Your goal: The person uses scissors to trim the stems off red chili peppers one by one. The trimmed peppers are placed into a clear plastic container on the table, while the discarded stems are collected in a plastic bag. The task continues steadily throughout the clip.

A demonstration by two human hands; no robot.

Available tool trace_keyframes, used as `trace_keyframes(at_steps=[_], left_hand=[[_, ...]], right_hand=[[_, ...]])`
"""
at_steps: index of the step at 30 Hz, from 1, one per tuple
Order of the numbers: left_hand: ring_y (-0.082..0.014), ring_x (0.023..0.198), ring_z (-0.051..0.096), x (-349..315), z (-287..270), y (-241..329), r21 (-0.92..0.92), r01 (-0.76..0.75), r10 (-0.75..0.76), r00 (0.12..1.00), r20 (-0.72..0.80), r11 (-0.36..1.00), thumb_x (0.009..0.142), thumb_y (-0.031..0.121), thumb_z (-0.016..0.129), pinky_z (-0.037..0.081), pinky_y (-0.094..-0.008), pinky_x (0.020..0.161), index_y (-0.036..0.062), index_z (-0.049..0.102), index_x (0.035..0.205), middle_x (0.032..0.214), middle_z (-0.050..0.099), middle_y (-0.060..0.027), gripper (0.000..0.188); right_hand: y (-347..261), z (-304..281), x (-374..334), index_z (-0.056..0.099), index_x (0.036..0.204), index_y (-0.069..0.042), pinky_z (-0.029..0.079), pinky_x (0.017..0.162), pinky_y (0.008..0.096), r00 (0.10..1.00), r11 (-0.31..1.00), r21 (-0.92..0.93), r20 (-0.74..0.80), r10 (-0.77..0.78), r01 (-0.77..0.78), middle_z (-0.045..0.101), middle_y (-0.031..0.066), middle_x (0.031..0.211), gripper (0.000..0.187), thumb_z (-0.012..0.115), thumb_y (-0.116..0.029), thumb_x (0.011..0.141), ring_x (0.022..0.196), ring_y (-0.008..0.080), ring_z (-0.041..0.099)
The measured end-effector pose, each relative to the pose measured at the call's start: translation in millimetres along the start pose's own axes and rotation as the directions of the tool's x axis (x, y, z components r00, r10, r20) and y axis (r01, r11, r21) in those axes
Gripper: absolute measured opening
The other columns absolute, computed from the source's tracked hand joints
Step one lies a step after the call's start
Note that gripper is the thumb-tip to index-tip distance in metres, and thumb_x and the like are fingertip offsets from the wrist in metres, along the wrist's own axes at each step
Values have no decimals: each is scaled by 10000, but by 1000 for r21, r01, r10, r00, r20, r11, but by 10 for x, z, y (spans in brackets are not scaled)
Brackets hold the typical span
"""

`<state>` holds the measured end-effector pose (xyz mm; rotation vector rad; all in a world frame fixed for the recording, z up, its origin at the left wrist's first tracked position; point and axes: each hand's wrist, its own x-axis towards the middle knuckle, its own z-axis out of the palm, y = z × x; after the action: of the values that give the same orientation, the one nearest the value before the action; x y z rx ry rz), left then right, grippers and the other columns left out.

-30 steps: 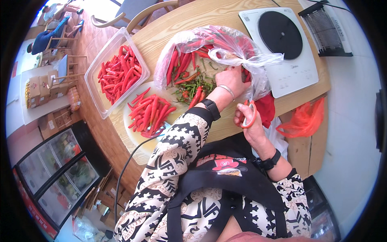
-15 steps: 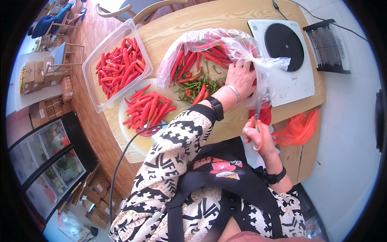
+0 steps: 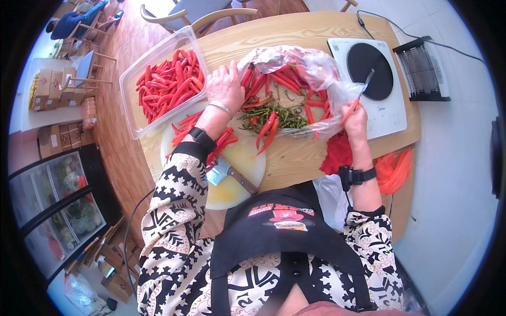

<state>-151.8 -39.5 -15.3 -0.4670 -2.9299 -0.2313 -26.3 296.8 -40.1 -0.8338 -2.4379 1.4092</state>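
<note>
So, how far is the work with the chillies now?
Done: a clear tub is full of red chillies, more lie on the round board, and green stems are piled at the bag's mouth. In hand: the left hand reaches into the plastic bag, and the right hand holds scissors at its edge. Left: many chillies remain in the bag.
</note>
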Motion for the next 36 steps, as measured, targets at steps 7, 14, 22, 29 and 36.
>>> trace_keyframes(at_steps=[7, 14, 22, 29, 36], left_hand=[[-411, 957, 664, 43, -161, -74, -113, 213, -176, 946, 271, 971, 945, 274, 544, 527, -506, 835, 36, 663, 1004, 1015, 678, -216, 272], [-444, 971, 639, 80, -206, -251, -477, 175, -82, 974, 211, 861, 947, 322, 543, 503, -509, 851, 37, 666, 973, 960, 682, -245, 312], [-409, 943, 658, 168, -531, -97, -556, 92, -18, 990, 137, 826, 915, 256, 582, 519, -479, 845, 50, 694, 990, 954, 686, -247, 246], [-339, 870, 651, -193, -701, 121, -354, -119, 17, 961, -277, 928, 836, 107, 673, 536, -432, 766, 70, 690, 1021, 918, 652, -136, 190], [-308, 988, 615, -732, -80, 607, -389, -216, 214, 976, -50, 895, 798, 121, 695, 511, -410, 843, 90, 662, 1121, 1057, 624, -107, 326]], right_hand=[[-1756, -71, -505, 590, 854, -36, 421, 650, 238, 861, 759, 602, 495, -113, -247, 558, -5, 793, 63, 631, -62, 813, 719, 77, 531], [-917, -489, -585, 574, 951, -47, 498, 761, 277, 937, 602, 719, 286, 201, -349, 587, 25, 859, 153, 629, -23, 810, 798, 138, 590], [-192, -787, -794, 583, 1016, -25, 508, 781, 280, 911, 601, 686, 268, 313, -409, 587, 29, 923, 227, 663, -19, 803, 838, 127, 596], [-414, -708, -788, 601, 999, -3, 452, 684, 249, 901, 683, 595, 351, 253, -423, 582, 25, 844, 202, 642, -88, 820, 772, 106, 563], [-424, -804, -686, 613, 898, -28, 421, 693, 249, 916, 826, 478, 386, 110, -300, 558, -5, 829, 117, 647, -88, 804, 780, 100, 521]])
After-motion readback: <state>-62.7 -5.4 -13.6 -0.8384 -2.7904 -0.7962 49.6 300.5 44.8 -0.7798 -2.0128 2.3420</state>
